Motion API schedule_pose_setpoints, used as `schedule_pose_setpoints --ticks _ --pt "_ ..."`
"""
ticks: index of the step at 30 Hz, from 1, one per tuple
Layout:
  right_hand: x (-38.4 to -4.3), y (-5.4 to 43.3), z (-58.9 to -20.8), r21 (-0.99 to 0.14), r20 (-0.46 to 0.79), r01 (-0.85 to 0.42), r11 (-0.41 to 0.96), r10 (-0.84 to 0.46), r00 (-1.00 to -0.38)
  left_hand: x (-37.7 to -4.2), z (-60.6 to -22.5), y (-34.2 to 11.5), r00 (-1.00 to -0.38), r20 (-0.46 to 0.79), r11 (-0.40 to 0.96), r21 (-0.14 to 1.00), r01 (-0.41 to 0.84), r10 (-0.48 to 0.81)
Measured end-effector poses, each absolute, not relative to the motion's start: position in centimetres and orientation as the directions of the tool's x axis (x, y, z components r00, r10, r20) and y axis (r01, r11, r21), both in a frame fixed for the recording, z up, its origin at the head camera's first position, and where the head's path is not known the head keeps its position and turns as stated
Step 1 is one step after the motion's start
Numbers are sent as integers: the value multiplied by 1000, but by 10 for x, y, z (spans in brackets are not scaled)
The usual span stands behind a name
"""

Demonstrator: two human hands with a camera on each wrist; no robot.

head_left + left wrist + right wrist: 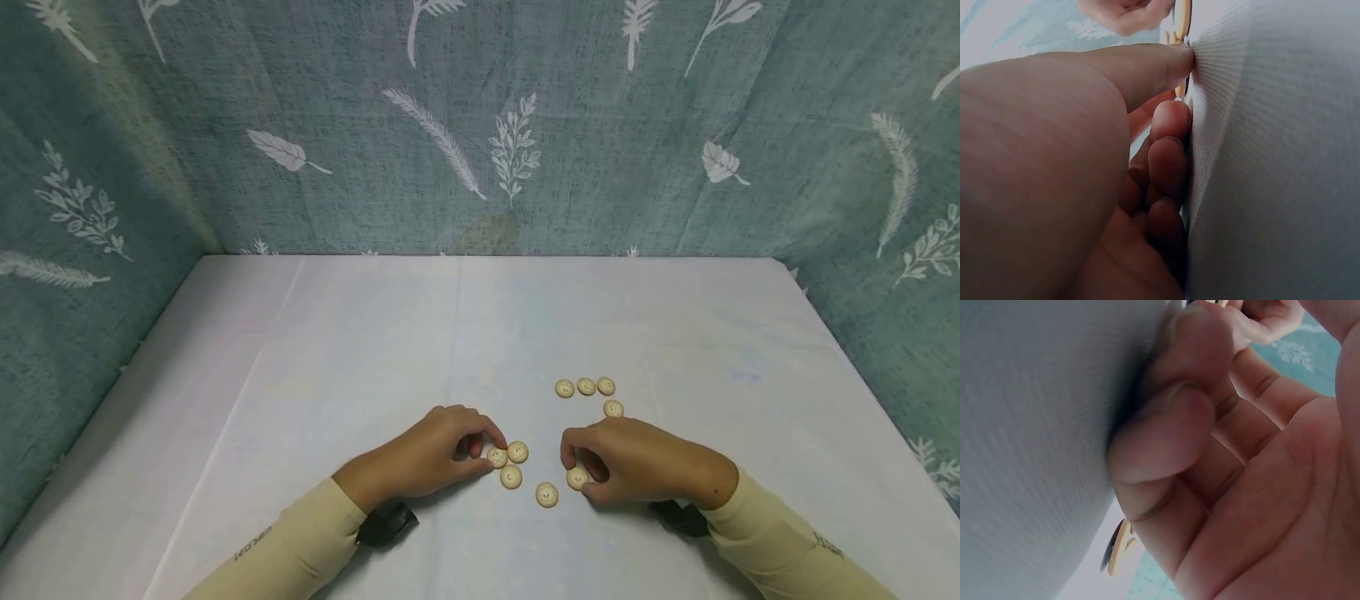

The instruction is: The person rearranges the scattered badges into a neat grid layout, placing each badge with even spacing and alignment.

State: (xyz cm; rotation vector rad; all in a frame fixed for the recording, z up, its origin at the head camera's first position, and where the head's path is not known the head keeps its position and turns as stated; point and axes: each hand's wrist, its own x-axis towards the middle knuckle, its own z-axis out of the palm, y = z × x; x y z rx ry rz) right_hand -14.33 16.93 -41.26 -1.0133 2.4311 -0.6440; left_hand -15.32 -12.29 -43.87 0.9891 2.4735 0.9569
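Several round, pale wooden buttons lie flat on the white cloth in the head view. My left hand [427, 454] pinches one button [497, 457] between thumb and index finger. Touching or almost touching that button are a second button [517, 452] and a third button [511, 477]. To the right, my right hand [641, 458] grips another button [577, 477] by its edges with thumb and index finger. Between the hands rests a lone button [547, 494]. In the left wrist view the thumb [1172, 65] presses near the cloth, while the right wrist view shows curled fingers [1166, 437].
Beyond the right hand, a short row of buttons [587, 386] lies on the cloth, with one more button [613, 408] just behind the knuckles. The white tablecloth [360, 333] reaches back to a green leaf-patterned curtain [337, 200], which also hangs along both sides.
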Motion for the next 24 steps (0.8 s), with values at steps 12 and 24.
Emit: schedule_pose_setpoints --ticks 12,24 --pt "-143 171 -416 -549 -193 -544 635 -729 -656 -154 -441 -121 -704 -30 526 687 501 710" --pt "-145 171 -415 -512 -84 -593 621 -724 -685 -155 -439 -122 -707 -60 539 692 480 705"
